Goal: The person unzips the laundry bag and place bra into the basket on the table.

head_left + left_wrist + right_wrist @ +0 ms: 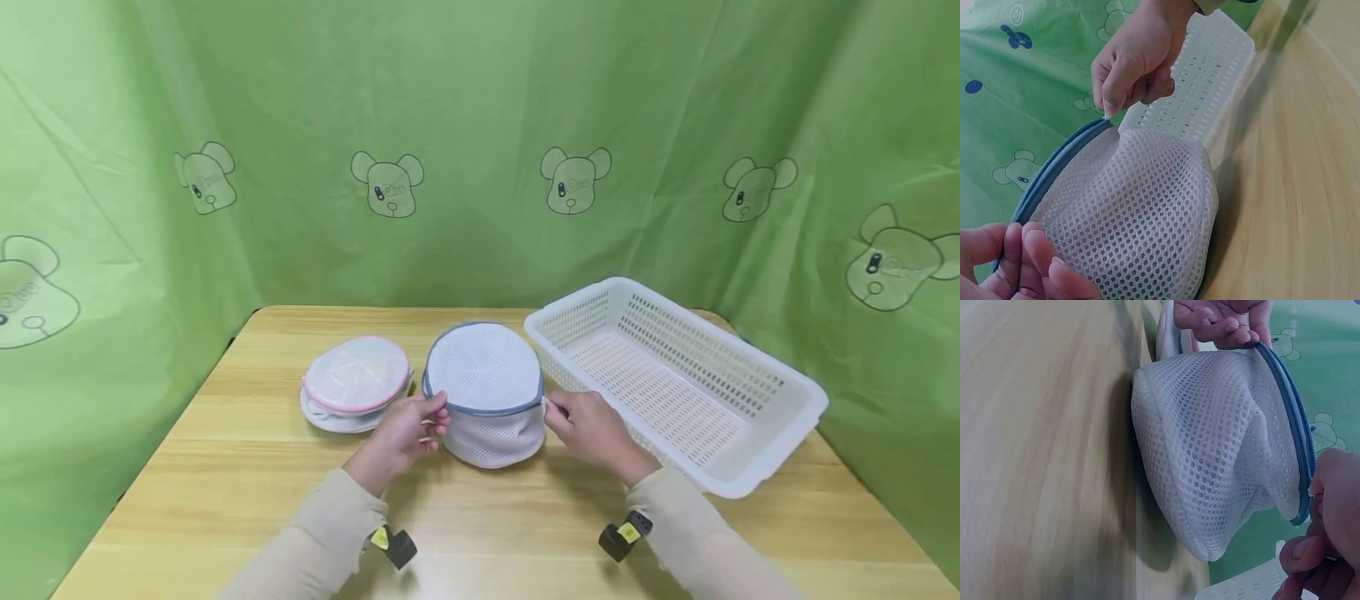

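A round white mesh laundry bag (pixel 486 367) with a blue zipper rim (pixel 1298 434) stands on the table between both hands. My left hand (pixel 408 429) pinches the rim at its front left, thumb on top and fingers below. At the right end of the zipper, my right hand (pixel 588 427) pinches a small pale tab, mostly hidden by the fingertips. The bag's mesh side (pixel 1147 206) sags in soft folds under the rim. Left of it lie flattened round mesh bags, the top one with a pink rim (pixel 358 375).
A white plastic basket (pixel 675 462) with slotted walls stands at an angle on the right, close beside the laundry bag and behind the right forearm. The wooden table (pixel 247 492) is enclosed by a green curtain (pixel 480 250) printed with bear heads.
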Available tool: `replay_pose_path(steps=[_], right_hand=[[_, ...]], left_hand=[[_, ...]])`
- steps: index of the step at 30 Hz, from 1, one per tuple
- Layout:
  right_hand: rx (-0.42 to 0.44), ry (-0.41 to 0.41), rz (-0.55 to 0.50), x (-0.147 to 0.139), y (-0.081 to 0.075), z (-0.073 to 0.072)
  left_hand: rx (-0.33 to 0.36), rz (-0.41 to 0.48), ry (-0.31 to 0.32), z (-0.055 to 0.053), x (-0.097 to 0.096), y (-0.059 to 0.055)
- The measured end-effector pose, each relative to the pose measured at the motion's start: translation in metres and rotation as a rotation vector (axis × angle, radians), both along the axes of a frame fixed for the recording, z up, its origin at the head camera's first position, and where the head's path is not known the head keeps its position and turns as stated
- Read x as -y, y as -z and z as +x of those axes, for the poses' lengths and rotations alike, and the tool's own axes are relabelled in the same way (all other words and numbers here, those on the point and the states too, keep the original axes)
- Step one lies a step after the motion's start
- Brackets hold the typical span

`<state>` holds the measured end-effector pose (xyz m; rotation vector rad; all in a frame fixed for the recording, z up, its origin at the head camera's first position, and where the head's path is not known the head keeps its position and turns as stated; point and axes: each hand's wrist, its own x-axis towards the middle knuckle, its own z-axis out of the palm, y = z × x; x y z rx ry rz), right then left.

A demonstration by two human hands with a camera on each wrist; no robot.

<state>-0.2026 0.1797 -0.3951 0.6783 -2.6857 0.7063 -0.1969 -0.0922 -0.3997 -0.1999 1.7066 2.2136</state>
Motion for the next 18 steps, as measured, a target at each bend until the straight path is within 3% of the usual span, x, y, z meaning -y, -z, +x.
replay_pose_path(steps=[13, 18], right_hand=[[-0.002, -0.027, -0.028, 0.0071, 0.0049, 0.0044], [-0.012, -0.040, -0.044, 0.0089, 0.0039, 0.0061]], left_hand=[[0.017, -0.017, 0.004, 0.0011, -0.0041, 0.0029], [0.011, -0.018, 0.044, 0.0022, -0.0088, 0.0039]])
